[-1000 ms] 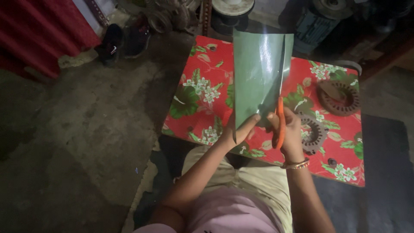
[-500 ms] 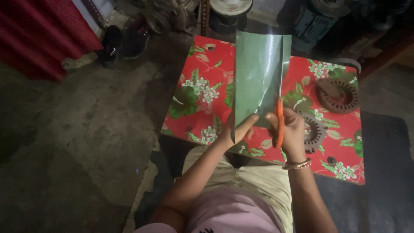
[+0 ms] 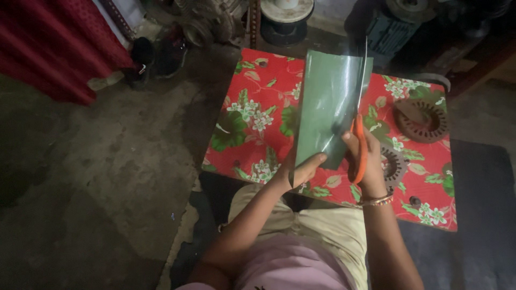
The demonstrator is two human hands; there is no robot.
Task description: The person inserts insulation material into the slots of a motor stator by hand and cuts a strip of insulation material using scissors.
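Sheet (image 3: 329, 104): green, glossy, standing upright above the tabletop (image 3: 252, 134) | left hand (image 3: 303, 169) is pinching its lower edge, keeping it taut | right hand (image 3: 361, 156) is gripping orange scissors (image 3: 359, 145), blades running up the right edge | metal rings (image 3: 420, 119) lying beside.

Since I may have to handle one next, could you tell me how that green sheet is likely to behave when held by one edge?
The green sheet stands upright from the left hand pinching its lower edge, so it is probably fairly stiff and light. Its slight curve suggests some flex. Its glossy sheen hints it may be slippery.
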